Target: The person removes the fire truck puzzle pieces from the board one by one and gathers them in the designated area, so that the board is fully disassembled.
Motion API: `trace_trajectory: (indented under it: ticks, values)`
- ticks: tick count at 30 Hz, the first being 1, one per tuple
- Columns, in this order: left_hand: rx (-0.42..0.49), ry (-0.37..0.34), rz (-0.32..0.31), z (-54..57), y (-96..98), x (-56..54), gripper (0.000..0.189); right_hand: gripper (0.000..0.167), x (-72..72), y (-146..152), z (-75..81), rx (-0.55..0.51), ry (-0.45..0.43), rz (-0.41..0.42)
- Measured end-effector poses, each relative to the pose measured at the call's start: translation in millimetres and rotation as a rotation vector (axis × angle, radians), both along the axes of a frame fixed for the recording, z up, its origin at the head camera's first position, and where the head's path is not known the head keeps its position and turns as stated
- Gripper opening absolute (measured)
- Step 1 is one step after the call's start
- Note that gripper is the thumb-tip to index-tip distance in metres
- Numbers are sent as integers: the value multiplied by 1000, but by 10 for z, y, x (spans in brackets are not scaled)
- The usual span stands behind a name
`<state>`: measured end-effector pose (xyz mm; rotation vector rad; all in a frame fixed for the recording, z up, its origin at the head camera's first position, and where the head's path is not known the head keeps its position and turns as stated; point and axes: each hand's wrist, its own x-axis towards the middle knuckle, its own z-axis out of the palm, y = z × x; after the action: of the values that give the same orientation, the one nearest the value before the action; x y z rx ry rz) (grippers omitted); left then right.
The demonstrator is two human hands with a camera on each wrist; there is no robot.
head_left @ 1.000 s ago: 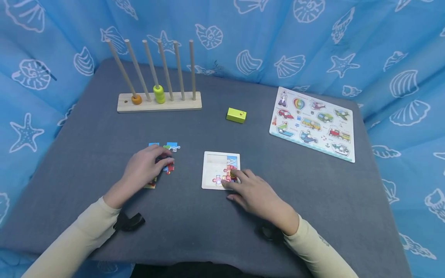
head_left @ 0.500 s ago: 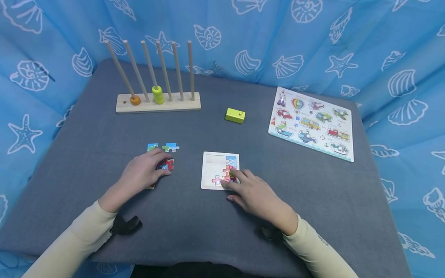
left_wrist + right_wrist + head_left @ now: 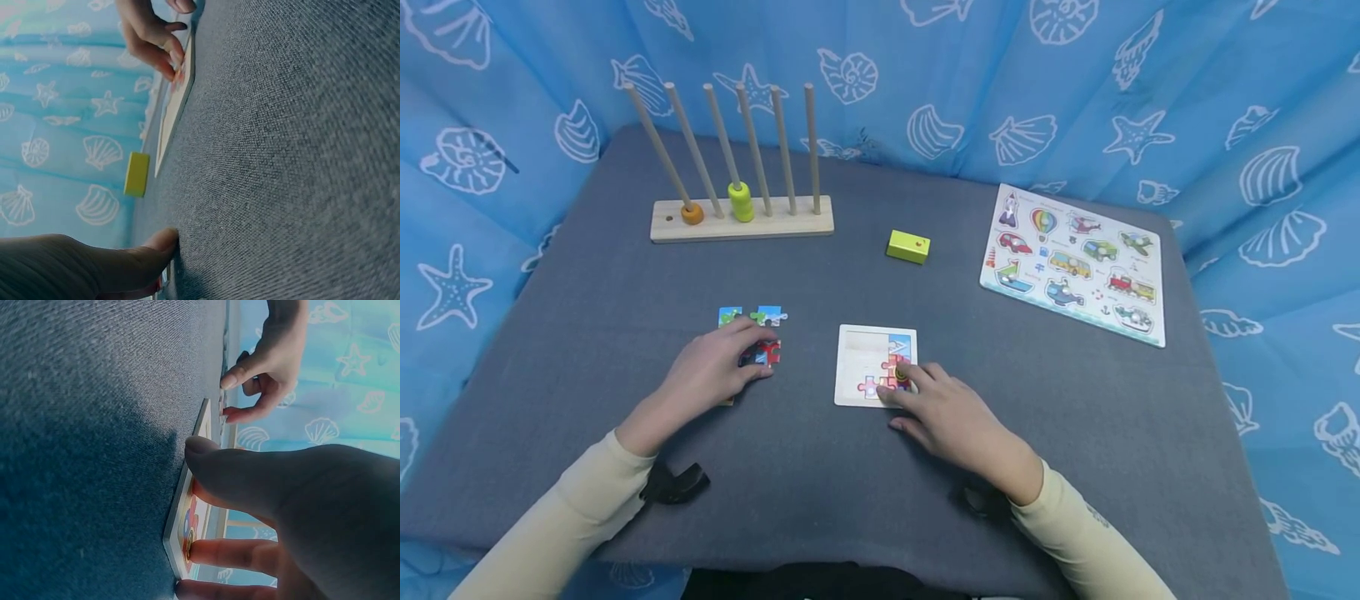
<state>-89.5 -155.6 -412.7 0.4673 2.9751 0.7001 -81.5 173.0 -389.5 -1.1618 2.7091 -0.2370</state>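
Observation:
My left hand [image 3: 715, 362] is low at the left, its thumb and index finger curved round the edges of a red and blue jigsaw piece [image 3: 770, 353]. Part of that piece is hidden under the fingers. Two more jigsaw pieces with blue sky, a left piece [image 3: 728, 315] and a right piece [image 3: 770, 315], lie just beyond this hand. In the middle sits a small wooden puzzle tray [image 3: 859, 350] with several pieces fitted along its right and near sides. My right hand [image 3: 951, 417] rests on the tray's right part, fingertips touching the fitted pieces, as the right wrist view also shows.
Behind the tray lies a yellow-green block [image 3: 908, 247]. A wooden peg stand [image 3: 790, 218] with an orange bead and green beads is at the back left. A vehicle picture puzzle board [image 3: 1075, 262] lies at the back right. A shell-patterned blue curtain [image 3: 955, 92] borders the table.
My left thumb has moved nearer to me, opening round the red and blue piece, and that piece has shifted slightly right. My right hand has stayed on the tray.

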Motion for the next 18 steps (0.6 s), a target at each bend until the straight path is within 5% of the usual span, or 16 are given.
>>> trace_trajectory:
  ticks: [5, 10, 18]
  values:
    - [14, 25, -6, 79, 83, 26, 41, 37, -27, 29, 7, -22, -3, 22]
    - [90, 59, -37, 166, 402, 40, 34, 31, -200, 142, -2, -148, -58, 71]
    - [61, -25, -157, 45, 988, 89, 42, 25, -447, 258, -144, -304, -105, 58]
